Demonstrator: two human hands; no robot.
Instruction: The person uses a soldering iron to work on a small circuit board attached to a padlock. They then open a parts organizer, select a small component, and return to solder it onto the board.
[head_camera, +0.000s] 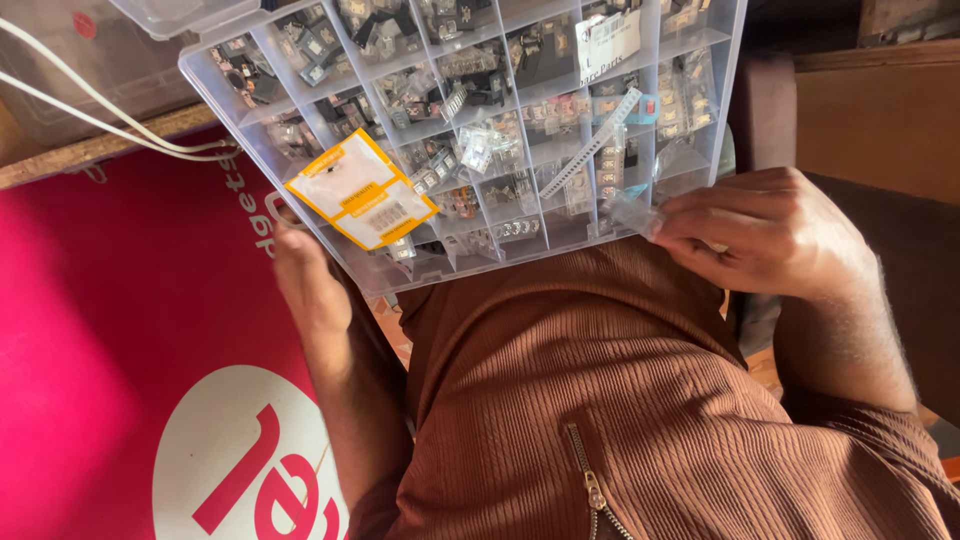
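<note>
Pinching small clear packet (640, 212) in right hand (770, 240) at organizer box (480, 130) 5 o'clock; left hand (305, 285) grips 7 o'clock edge. Light, slippery, I reckon.

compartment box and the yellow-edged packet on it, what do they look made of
Compartment box: looks like clear hard plastic, glossy; the parts show through its walls. Yellow-edged packet: seemingly a thin plastic pouch with printed card inside, slightly shiny, though it could be paper.
</note>
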